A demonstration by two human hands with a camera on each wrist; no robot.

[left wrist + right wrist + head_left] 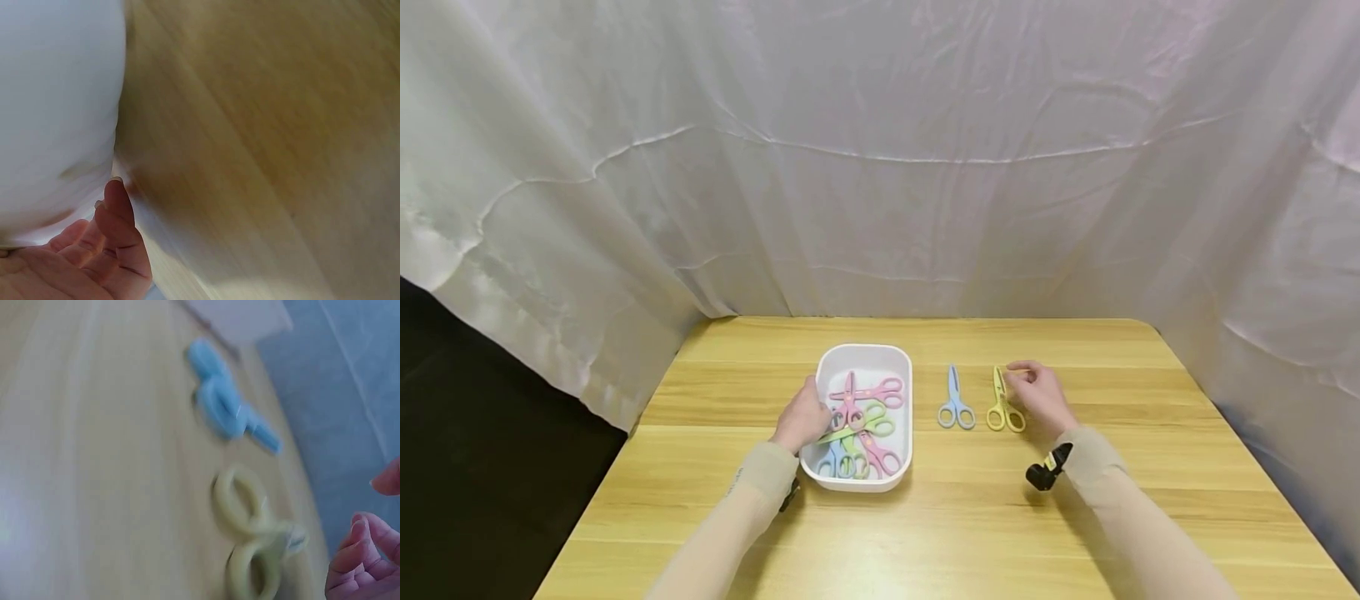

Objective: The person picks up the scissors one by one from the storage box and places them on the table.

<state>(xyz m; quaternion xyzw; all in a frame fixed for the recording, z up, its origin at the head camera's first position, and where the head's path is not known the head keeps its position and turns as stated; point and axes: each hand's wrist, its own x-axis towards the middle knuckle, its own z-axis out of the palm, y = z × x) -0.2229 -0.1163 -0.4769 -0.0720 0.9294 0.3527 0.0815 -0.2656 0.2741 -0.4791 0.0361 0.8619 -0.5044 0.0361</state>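
Table [970, 525], white bin [868, 357] on it, scissors pile [849, 403] inside.
Left hand [802, 417] grips the bin's left wall, thumb over the rim, presumably for steadiness; right hand [1037, 396] empty, thumb and fingers parted, just beside yellow scissors [999, 402]. Blue scissors [954, 402] lie between those and bin; both pairs' handles face the person, probably for easy grasping.

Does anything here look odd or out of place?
Nothing looks damaged or spilled. Only the pink, green and blue plastic scissors look untidy, overlapping inside the white rectangular bin; the light-blue plastic scissors and yellow plastic scissors outside lie neatly side by side.
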